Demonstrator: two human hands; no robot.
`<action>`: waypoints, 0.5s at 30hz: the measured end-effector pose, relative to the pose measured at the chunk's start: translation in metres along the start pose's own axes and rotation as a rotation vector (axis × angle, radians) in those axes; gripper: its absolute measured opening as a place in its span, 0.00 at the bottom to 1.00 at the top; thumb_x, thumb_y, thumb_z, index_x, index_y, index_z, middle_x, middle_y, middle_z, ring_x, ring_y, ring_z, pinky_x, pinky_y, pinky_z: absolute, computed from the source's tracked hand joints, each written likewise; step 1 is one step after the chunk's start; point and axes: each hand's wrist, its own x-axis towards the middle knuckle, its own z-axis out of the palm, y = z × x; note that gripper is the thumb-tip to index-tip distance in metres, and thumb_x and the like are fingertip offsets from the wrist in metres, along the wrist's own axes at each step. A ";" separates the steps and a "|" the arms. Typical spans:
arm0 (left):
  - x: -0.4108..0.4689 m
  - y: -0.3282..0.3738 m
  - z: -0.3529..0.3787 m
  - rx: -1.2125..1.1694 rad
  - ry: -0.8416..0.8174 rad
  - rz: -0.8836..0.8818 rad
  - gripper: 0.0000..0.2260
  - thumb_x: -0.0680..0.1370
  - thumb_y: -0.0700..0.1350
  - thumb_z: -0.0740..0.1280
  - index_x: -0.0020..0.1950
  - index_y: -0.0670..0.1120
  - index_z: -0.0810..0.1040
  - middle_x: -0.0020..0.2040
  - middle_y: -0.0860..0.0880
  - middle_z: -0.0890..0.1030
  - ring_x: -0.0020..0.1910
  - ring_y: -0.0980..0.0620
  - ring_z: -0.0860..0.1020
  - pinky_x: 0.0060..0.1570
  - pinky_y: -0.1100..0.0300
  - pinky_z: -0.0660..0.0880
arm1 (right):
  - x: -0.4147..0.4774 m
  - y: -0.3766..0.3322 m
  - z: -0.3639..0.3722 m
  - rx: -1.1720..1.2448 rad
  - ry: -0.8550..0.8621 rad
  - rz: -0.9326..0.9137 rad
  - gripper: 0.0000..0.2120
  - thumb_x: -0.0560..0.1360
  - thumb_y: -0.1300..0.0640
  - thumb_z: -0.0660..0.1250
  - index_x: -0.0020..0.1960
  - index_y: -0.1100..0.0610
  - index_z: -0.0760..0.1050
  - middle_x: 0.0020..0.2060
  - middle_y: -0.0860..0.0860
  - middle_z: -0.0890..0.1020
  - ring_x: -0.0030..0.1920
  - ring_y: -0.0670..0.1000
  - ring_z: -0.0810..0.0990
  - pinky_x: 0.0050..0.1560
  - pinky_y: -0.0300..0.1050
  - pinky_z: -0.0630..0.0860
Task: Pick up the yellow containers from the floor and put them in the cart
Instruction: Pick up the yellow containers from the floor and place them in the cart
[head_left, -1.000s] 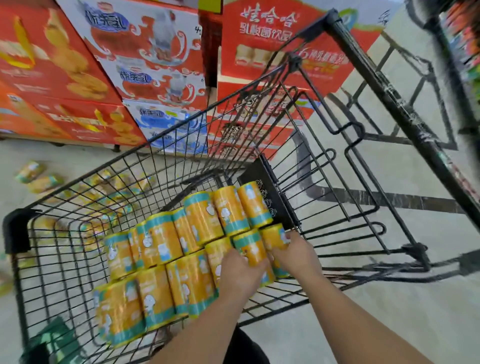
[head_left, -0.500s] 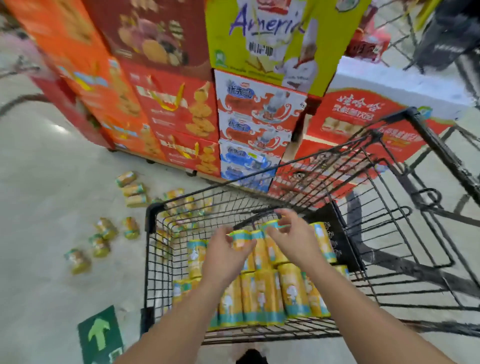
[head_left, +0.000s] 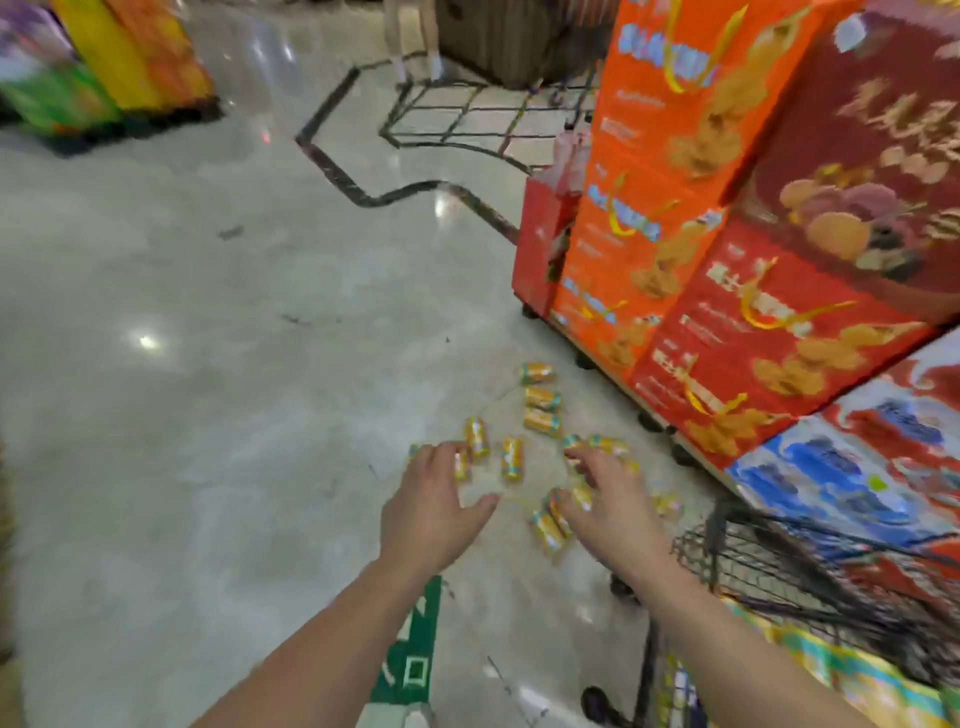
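Observation:
Several yellow containers with teal ends lie scattered on the pale floor; one of them lies between my two hands, and a row of three lies farther off. My left hand is stretched out over the floor, fingers spread, holding nothing. My right hand reaches out beside it, fingers apart and empty, above a few containers. The black wire cart is at the lower right, with yellow containers showing through its mesh.
Stacked red and orange cartons on a low wheeled base stand to the right, close behind the containers. A green floor sticker lies under my arms. More display stacks stand far left across the floor.
My view has swung left from the cart to the floor. Both hands have left the containers in the cart and now reach, empty, toward those on the floor.

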 end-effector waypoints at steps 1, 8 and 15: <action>0.009 -0.022 -0.013 0.012 0.003 -0.026 0.29 0.72 0.63 0.67 0.69 0.55 0.65 0.64 0.54 0.70 0.64 0.53 0.71 0.52 0.53 0.75 | 0.009 -0.017 0.016 -0.022 -0.032 -0.002 0.24 0.71 0.49 0.72 0.65 0.51 0.74 0.54 0.51 0.78 0.56 0.52 0.78 0.58 0.50 0.74; 0.085 -0.119 -0.029 0.060 -0.106 -0.190 0.31 0.72 0.64 0.66 0.71 0.53 0.63 0.66 0.53 0.69 0.65 0.52 0.70 0.52 0.54 0.75 | 0.075 -0.052 0.106 -0.094 -0.206 0.070 0.25 0.73 0.45 0.68 0.69 0.48 0.70 0.60 0.47 0.75 0.62 0.48 0.74 0.57 0.45 0.71; 0.200 -0.162 0.024 0.154 -0.259 -0.232 0.31 0.73 0.65 0.63 0.72 0.54 0.61 0.67 0.55 0.67 0.65 0.54 0.70 0.51 0.56 0.75 | 0.189 -0.013 0.187 -0.070 -0.302 0.204 0.24 0.75 0.43 0.65 0.70 0.45 0.67 0.61 0.45 0.74 0.63 0.47 0.73 0.58 0.44 0.73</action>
